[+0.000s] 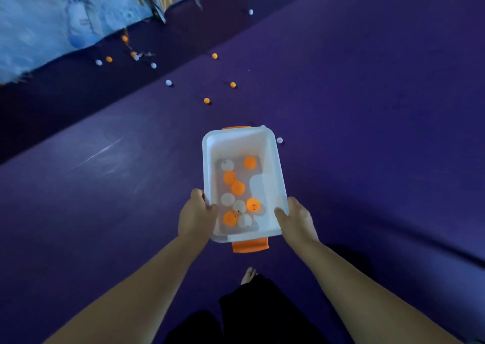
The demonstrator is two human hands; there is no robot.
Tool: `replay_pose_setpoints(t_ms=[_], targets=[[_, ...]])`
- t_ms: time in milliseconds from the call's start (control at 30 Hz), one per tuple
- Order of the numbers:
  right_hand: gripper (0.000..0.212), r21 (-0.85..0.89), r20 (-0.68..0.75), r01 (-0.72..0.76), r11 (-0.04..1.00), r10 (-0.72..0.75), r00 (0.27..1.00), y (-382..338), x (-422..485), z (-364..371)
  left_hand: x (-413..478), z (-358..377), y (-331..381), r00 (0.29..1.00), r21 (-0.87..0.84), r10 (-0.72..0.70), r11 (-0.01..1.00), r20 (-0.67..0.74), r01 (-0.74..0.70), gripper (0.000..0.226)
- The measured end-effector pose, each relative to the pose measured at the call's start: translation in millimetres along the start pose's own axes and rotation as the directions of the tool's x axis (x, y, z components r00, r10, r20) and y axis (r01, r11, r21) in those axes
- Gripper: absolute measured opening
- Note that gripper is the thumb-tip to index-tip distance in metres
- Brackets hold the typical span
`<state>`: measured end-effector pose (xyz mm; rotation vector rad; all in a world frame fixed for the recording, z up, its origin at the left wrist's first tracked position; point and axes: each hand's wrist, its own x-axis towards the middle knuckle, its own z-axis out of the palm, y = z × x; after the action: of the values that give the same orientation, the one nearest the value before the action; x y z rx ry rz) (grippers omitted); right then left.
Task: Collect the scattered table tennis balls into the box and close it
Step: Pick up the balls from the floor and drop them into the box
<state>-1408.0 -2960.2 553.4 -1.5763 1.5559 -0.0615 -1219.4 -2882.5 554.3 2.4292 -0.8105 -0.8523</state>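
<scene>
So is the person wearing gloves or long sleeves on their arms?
No. The left hand and the right hand are bare, with no gloves or watch showing. The left forearm and right forearm are bare too; no sleeve reaches into view.

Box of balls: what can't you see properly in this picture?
Head view:
White ball behind the box: mostly hidden by its far rim.
Left hand and right hand: fingers under the box hidden by it.
Banner: blurred, cut off by top and left edges.
Marks on balls in the box: too small to read.
Lid: not in view.
</scene>
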Motion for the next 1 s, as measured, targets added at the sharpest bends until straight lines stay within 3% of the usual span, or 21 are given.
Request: replay_pose_setpoints(t_ms=[133,333,700,1000], targets=[[0.021,-0.004,0.085,0.046,0.999,-0.046,0.995,-28,32,-8,23,-12,7,0.995,-0.037,-0.049,0.998,-0.085,0.046,0.009],[0.028,0.068,0.101,0.023,0.997,-0.03,0.994,-59,73,-18,65,-30,9,0.981,-0.1,-0.151,0.985,-0.12,0.139,0.01],[0.018,-0.022,-0.021,-0.099,0.995,0.099,0.995,-107,204,-29,213,-44,37,0.982,-0.024,-0.183,0.983,-0.039,0.182,0.009],[0.019,0.123,-0.087,-0.219,0.968,0.231,0.969,-121,317,-43,346,-25,84,0.981,0.098,-0.186,0.979,0.053,0.18,0.006]])
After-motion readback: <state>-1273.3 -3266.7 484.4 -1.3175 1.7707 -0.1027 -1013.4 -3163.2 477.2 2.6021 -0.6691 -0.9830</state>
